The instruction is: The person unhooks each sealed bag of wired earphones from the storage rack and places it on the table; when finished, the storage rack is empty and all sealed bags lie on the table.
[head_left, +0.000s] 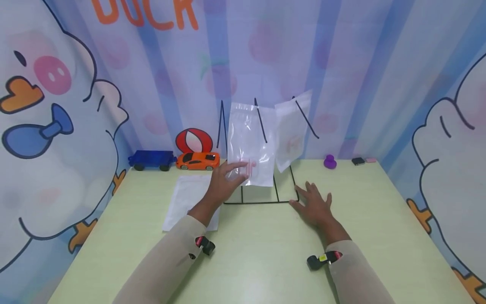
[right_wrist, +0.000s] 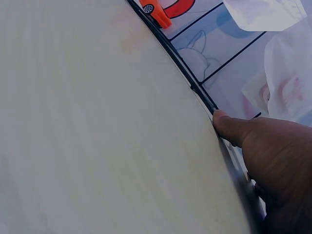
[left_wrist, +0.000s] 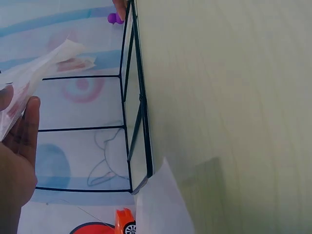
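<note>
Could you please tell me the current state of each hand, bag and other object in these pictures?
Left hand: fingers straight, touching the front bag.
Right hand: flat on the table, thumb at the rack's base.
Front bag: hanging on the wire rack, upright.
Rear bag: hanging on the rack, untouched.
Flat bag: lying on the table.
Wire rack: standing upright.
Orange car: parked at the table's back edge.

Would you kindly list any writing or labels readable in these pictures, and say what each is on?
"DUCK", orange capitals cut off at the top edge, on the backdrop curtain.
Pink print on the clear bags hung on the wire rack: too blurred to read.
Nothing else legible.
</note>
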Available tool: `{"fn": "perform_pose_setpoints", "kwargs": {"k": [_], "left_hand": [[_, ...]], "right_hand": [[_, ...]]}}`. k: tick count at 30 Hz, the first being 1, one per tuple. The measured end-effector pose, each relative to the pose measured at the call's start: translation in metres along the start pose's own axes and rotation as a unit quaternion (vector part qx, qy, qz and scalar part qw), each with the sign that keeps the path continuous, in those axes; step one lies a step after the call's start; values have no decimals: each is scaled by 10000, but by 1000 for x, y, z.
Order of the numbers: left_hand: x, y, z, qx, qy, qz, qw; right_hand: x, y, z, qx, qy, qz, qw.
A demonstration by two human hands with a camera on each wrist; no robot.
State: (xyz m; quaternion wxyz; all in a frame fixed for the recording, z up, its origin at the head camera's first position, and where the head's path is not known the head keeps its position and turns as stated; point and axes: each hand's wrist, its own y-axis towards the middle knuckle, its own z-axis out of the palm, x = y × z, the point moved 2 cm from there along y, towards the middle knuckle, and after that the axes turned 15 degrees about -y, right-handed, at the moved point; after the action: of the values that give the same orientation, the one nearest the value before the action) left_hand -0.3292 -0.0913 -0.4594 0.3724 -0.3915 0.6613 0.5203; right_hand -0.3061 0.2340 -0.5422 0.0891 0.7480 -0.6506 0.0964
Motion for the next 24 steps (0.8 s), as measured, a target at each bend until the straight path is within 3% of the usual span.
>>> {"fn": "perform_pose_setpoints", "kwargs": {"k": [12,24], "left_hand": [[-26,-32,1,73,57,-36,10000],[-36,-54,0,22,108,-56,9999]], "right_hand": [[0,-2,0,8,32,2,10000],[1,0,1,31,3,22,10000]]}}
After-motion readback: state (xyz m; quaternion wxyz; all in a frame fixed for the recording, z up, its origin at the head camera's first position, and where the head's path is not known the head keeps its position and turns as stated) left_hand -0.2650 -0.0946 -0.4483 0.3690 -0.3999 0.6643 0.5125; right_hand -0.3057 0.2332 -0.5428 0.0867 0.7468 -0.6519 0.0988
